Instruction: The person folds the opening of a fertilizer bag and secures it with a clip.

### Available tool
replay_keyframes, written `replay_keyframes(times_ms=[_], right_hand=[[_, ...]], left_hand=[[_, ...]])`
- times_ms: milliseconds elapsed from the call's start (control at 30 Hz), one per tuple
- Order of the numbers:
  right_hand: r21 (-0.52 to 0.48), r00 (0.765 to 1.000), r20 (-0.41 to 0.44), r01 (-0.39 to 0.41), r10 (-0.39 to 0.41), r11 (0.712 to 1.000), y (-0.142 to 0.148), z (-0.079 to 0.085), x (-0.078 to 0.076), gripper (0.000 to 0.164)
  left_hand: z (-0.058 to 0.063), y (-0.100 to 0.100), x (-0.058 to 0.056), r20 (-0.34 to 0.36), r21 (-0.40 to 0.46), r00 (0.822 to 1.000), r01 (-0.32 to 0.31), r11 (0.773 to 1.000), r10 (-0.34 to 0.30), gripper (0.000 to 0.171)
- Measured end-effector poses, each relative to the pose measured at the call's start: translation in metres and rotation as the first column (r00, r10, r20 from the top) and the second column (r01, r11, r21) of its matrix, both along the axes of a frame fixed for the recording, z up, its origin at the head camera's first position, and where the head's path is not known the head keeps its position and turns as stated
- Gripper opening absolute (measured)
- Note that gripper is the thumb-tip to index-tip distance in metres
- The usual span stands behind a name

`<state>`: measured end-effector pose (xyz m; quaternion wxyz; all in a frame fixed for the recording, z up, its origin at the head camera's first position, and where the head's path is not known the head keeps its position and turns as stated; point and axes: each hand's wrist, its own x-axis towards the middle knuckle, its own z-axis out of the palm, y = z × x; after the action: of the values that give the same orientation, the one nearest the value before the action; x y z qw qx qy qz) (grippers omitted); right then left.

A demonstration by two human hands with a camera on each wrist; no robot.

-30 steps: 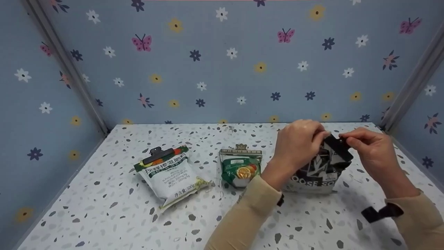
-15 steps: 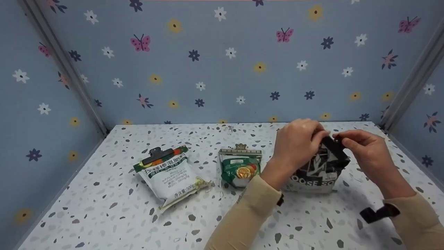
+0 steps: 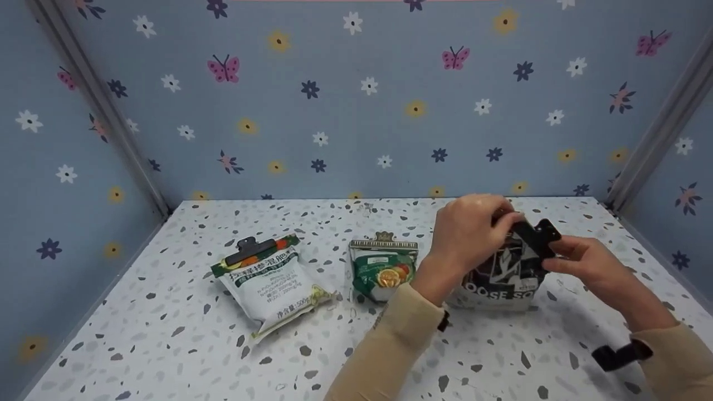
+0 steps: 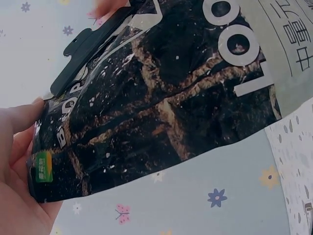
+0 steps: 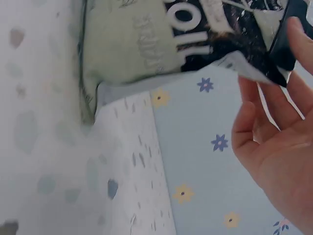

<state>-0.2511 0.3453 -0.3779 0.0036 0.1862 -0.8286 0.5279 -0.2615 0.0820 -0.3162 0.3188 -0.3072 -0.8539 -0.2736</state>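
A black soil bag (image 3: 504,281), lettered "OOSE SO" in the head view, stands upright at the right of the table. My left hand (image 3: 470,234) grips its top left corner; the left wrist view shows the thumb on this corner (image 4: 41,171) of the bag's front. Along the bag's top edge sits a black clip (image 3: 536,236), its handle sticking up. With thumb and fingers my right hand (image 3: 590,262) pinches the clip's right end and the bag corner there. In the right wrist view the thumb lies over the clip (image 5: 283,49), fingers behind the bag.
A white fertilizer bag (image 3: 278,289) with a black clip (image 3: 250,250) lies at the left. In the middle is a small green pouch (image 3: 381,275) under a brass-coloured clip (image 3: 384,240). Flower-patterned walls (image 3: 356,122) close off the speckled table's (image 3: 223,362) back and sides.
My right hand has left the clip's handle and moved down to the clip's right end, so the handle shows now. The left hand has kept its grip on the bag corner.
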Motion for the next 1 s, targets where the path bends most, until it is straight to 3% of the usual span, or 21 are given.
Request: replay_keyframes(times_ms=[100, 200, 467, 667, 867, 1000], right_hand=[[0.055, 1.000, 0.021, -0.020, 0.018, 0.998, 0.003, -0.003, -0.001, 0.031], [0.035, 0.999, 0.034, -0.026, 0.025, 0.999, 0.004, -0.005, -0.002, 0.030], [0.035, 0.997, 0.070, -0.017, 0.014, 0.999, 0.003, -0.007, -0.005, 0.028], [0.079, 0.995, 0.093, 0.035, -0.042, 0.996, 0.003, -0.009, -0.003, 0.034], [0.110, 0.993, 0.089, 0.072, -0.082, 0.991, 0.003, -0.012, -0.001, 0.038], [0.143, 0.985, 0.114, 0.110, -0.127, 0.984, 0.000, -0.010, -0.004, 0.047]], left_hand=[[0.000, -0.007, -0.001, 0.010, 0.019, 1.000, 0.012, 1.000, -0.012, 0.020], [-0.001, -0.016, -0.003, 0.032, 0.046, 0.999, 0.036, 0.998, -0.037, 0.024], [-0.016, -0.040, -0.009, 0.209, 0.128, 0.975, 0.047, 0.991, -0.074, 0.034], [-0.037, -0.053, -0.010, 0.362, 0.076, 0.928, 0.065, 0.995, -0.088, 0.033], [-0.059, -0.059, -0.012, 0.522, 0.043, 0.849, 0.072, 0.997, -0.083, 0.029], [-0.065, -0.057, -0.015, 0.558, 0.053, 0.827, 0.038, 0.998, -0.062, 0.024]])
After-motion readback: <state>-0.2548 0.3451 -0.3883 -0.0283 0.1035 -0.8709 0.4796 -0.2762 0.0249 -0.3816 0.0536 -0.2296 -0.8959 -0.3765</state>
